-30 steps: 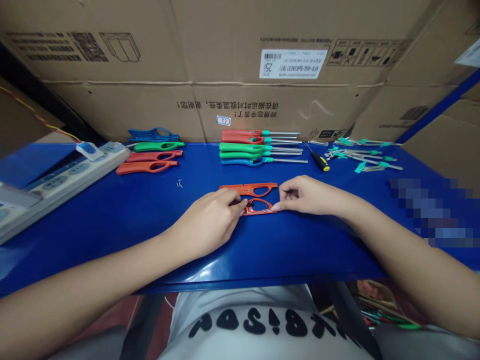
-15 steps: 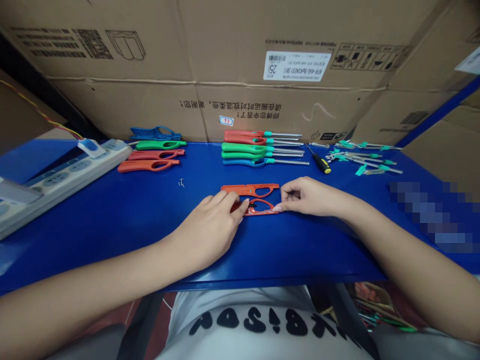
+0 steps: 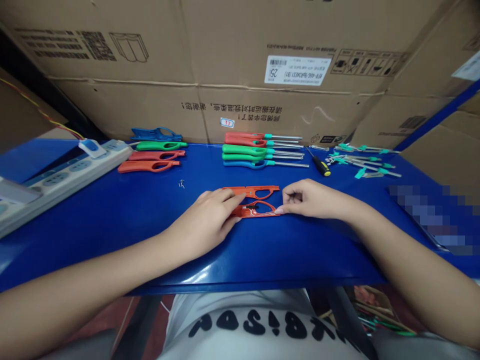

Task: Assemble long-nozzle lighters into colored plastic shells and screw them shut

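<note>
On the blue table lie two orange lighter handle halves. The nearer, open half (image 3: 256, 215) has a dark part (image 3: 252, 206) and thin white wires inside. My left hand (image 3: 213, 212) is closed around its left end, thumb on the near side, index finger reaching toward the other half. That farther half (image 3: 267, 188) lies just beyond, its left end partly under my left fingers. My right hand (image 3: 307, 198) is pinched at the nearer half's right tip, where the wires end. Whether its fingertips hold plastic or wire is hard to tell.
Loose handle shells (image 3: 150, 166) and small screws (image 3: 181, 184) lie left. Behind are lighters with metal rods (image 3: 247, 156), a screwdriver (image 3: 321, 165) and rods with teal parts (image 3: 369, 159). A power strip (image 3: 80, 172) runs along the left; a cardboard wall (image 3: 150, 107) stands behind.
My left hand has shifted slightly left, its index finger now stretched toward the farther half and its thumb lower, uncovering more of the dark part. My right hand stays at the tip.
</note>
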The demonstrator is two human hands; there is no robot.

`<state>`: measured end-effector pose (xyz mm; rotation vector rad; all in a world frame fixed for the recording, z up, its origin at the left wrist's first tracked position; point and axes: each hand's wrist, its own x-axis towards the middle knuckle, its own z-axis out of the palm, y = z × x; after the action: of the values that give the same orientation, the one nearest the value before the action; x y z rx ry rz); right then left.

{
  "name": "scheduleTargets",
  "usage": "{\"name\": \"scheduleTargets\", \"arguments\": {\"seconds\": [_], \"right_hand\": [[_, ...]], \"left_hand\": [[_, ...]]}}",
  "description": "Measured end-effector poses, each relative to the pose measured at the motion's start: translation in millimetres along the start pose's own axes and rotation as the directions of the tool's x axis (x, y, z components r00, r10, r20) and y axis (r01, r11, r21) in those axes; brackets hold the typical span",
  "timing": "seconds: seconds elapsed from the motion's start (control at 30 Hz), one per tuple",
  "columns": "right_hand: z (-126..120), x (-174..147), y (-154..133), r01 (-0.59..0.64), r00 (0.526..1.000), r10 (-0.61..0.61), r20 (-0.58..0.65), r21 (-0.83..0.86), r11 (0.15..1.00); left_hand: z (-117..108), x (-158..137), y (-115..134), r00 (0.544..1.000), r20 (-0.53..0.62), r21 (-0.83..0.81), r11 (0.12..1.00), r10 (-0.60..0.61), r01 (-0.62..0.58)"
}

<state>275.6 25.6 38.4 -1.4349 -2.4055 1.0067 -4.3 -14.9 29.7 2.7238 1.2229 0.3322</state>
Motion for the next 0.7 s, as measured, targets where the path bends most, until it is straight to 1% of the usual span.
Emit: {"name": "scheduleTargets", "arguments": {"seconds": [0.07,0.1,0.17,0.23,0.3,0.4,0.5,0.7], "right_hand": [[-1,-2,-1,0.11,0.993,-0.112,-0.042,-0.049,0.993],[0,-3,-2,0.184,0.979,-0.189,-0.07,-0.077,0.98],[3,-3,-3,0.321,0.935,-0.335,-0.115,-0.124,0.939],[9,-2,-4,0.391,0.901,-0.413,-0.131,-0.164,0.905],[17,0,-5,0.4,0.893,-0.431,-0.132,-0.21,0.892],[25,3,-5,0.382,0.894,-0.427,-0.135,-0.267,0.885],[28,5,-6,0.399,0.885,-0.448,-0.128,-0.29,0.87],[31,5,-4,0.448,0.85,-0.508,-0.142,-0.314,0.837]], "left_hand": [[1,2,-3,1.0,-0.024,-0.099,0.995,0.001,-0.004],[2,2,-4,1.0,-0.03,-0.139,0.99,-0.002,-0.003],[4,3,-4,1.0,-0.026,-0.195,0.981,-0.003,-0.002],[5,3,-2,1.0,-0.012,-0.225,0.974,0.007,-0.01],[7,4,-1,1.0,-0.008,-0.236,0.971,0.02,-0.021],[9,3,0,0.999,-0.024,-0.24,0.97,0.025,-0.03],[10,2,0,0.999,-0.031,-0.244,0.968,0.043,-0.049],[10,3,-2,0.996,-0.022,-0.273,0.957,0.092,-0.094]]}}
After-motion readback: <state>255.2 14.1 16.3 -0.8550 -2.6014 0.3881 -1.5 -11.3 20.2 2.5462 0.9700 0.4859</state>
